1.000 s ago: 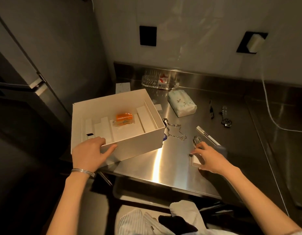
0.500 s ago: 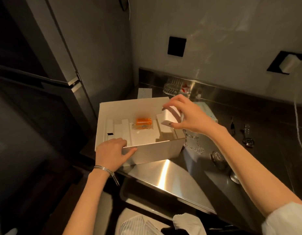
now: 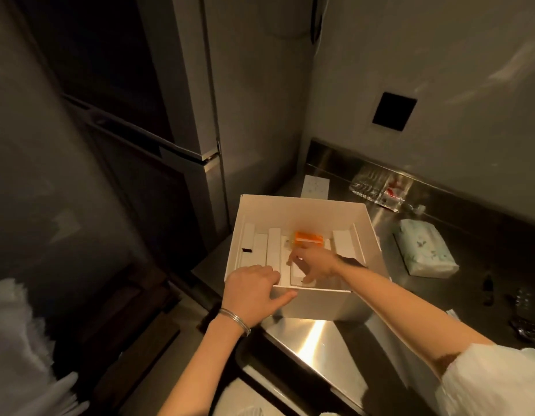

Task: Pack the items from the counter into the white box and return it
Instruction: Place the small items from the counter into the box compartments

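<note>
Head view: right hand (image 3: pixel 312 263) inside white box (image 3: pixel 305 207), fingers on a small white item (image 3: pixel 299 274); whether gripped or released, cannot tell (blur). Left hand (image 3: pixel 252 288) clamps the near rim. Box sits at counter (image 3: pixel 326 340) edge; light, thin card, take by opposite walls. Inside: one orange packet (image 3: pixel 309 238). Outside: one tissue pack (image 3: pixel 424 252).

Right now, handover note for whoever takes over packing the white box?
Left hand: gripping the near-left rim of the white box, which sits on the counter.
Right hand: inside the box, on a small white item; grip unclear.
Done: orange packet in the box.
Left: tissue pack and small dark items at the right edge, too blurred to identify, are on the counter. Then return the box.
</note>
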`<state>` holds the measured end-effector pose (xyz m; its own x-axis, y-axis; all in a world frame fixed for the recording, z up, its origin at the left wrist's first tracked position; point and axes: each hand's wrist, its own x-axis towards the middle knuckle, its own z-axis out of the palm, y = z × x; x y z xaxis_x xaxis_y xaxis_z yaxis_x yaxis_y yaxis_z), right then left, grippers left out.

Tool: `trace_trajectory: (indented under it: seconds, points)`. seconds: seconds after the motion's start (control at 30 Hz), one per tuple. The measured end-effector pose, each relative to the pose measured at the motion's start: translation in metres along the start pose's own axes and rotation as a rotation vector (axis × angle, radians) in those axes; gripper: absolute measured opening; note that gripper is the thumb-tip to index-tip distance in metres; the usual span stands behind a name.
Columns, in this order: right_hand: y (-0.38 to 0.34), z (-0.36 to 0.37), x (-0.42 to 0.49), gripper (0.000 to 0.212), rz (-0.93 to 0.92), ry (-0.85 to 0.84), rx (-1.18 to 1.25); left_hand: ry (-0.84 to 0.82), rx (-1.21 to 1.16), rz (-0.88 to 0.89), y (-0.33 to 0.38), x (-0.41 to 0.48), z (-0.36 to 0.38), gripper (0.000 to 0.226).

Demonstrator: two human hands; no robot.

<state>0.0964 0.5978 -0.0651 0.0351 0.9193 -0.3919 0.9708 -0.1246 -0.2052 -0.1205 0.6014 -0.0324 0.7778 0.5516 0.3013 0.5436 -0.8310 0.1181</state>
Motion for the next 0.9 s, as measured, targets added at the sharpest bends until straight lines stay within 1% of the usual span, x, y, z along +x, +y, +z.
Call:
trace_trajectory:
  seconds: [0.03, 0.07, 0.13, 0.17, 0.2, 0.3, 0.33, 0.37, 0.4, 0.43, 0.5, 0.53, 0.6, 0.67, 0.73, 0.8, 0.87, 0.9]
  points:
    - [0.003, 0.001, 0.001, 0.059, -0.011, 0.019, 0.051, 0.009, 0.006, 0.005, 0.0, 0.0, -0.001, 0.053]
    - [0.005, 0.001, 0.0, 0.061, -0.017, 0.027, 0.163, 0.029, 0.013, 0.009, 0.0, 0.0, -0.002, 0.052]
    - [0.012, 0.001, -0.004, 0.064, -0.004, 0.024, 0.463, 0.053, 0.0, 0.001, -0.002, 0.0, -0.003, 0.052]
    - [0.015, 0.001, -0.006, 0.064, 0.018, 0.022, 0.555, 0.055, -0.007, 0.002, -0.002, 0.0, -0.002, 0.051]
    - [0.02, 0.0, -0.007, 0.061, 0.051, 0.032, 0.586, 0.058, -0.016, 0.005, -0.003, -0.001, 0.0, 0.05]
    - [0.036, 0.001, -0.005, 0.03, 0.189, 0.173, 0.528, 0.056, -0.032, 0.022, -0.004, 0.001, 0.002, 0.049]
    - [0.038, 0.002, -0.005, 0.025, 0.231, 0.202, 0.513, 0.051, -0.029, 0.027, -0.004, 0.003, 0.002, 0.048]
    - [0.037, 0.002, -0.005, 0.026, 0.242, 0.198, 0.503, 0.045, -0.031, 0.027, -0.005, 0.004, 0.002, 0.048]
    - [0.033, 0.003, -0.004, 0.034, 0.225, 0.158, 0.47, 0.049, -0.035, 0.027, -0.005, 0.005, 0.002, 0.047]
    - [0.028, 0.004, -0.003, 0.046, 0.182, 0.098, 0.409, 0.048, -0.038, 0.025, -0.005, 0.006, 0.002, 0.048]
    - [0.014, 0.007, 0.001, 0.069, 0.09, -0.049, 0.195, 0.048, -0.033, 0.015, -0.004, 0.006, 0.002, 0.049]
    - [0.007, 0.007, 0.002, 0.075, 0.059, -0.103, 0.064, 0.056, -0.027, 0.016, -0.004, 0.006, 0.002, 0.05]
    - [0.0, 0.006, 0.008, 0.07, 0.037, -0.139, -0.084, 0.066, -0.03, 0.017, -0.003, 0.006, 0.002, 0.051]
    - [-0.003, 0.004, 0.014, 0.061, 0.025, -0.152, -0.08, 0.072, -0.033, 0.017, -0.004, 0.006, 0.0, 0.051]
    - [-0.001, 0.002, 0.017, 0.051, -0.01, -0.121, 0.005, 0.064, -0.022, 0.024, -0.005, 0.007, -0.001, 0.052]
    - [0.002, -0.006, 0.018, 0.047, -0.054, -0.003, 0.128, 0.05, -0.031, 0.081, -0.007, 0.006, -0.001, 0.051]
    - [-0.004, -0.021, 0.02, 0.048, -0.113, 0.125, 0.22, -0.017, -0.065, 0.116, -0.009, 0.006, -0.002, 0.047]
    - [-0.009, -0.028, 0.023, 0.048, -0.14, 0.18, 0.255, 0.0, -0.046, 0.13, -0.009, 0.006, -0.003, 0.046]
